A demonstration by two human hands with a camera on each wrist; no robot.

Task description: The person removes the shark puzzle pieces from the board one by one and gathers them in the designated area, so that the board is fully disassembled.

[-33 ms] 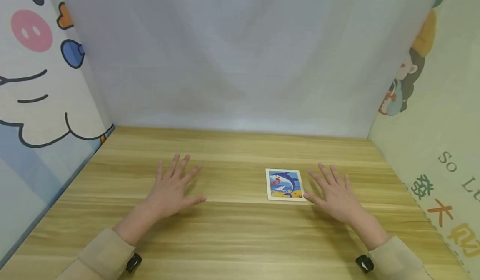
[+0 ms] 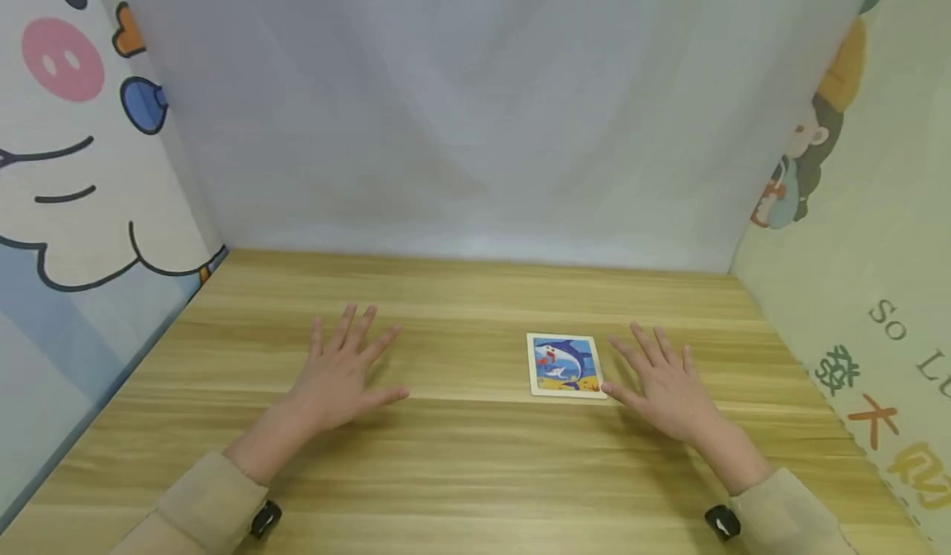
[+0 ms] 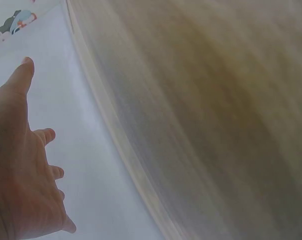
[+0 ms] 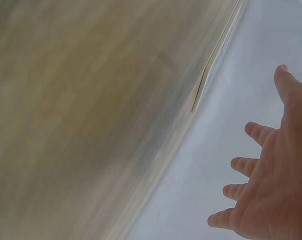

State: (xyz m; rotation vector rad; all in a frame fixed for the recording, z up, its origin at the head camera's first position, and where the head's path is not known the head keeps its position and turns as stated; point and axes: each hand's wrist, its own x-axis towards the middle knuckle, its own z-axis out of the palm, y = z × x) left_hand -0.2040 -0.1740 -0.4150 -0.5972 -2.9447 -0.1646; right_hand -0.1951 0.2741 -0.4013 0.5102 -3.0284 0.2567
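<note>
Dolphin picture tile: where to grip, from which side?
I'd pinch the dolphin picture tile at its right edge, coming from the right, where the right hand hovers closest. It lies flat and looks thin against the wooden table, so lifting that edge probably beats grabbing the printed face.

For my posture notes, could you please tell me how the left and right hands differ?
The left hand is well apart from the square picture; the right hand is close beside it. The left hand's thumb points rightward, the right hand's leftward. Both hands have spread fingers.
</note>
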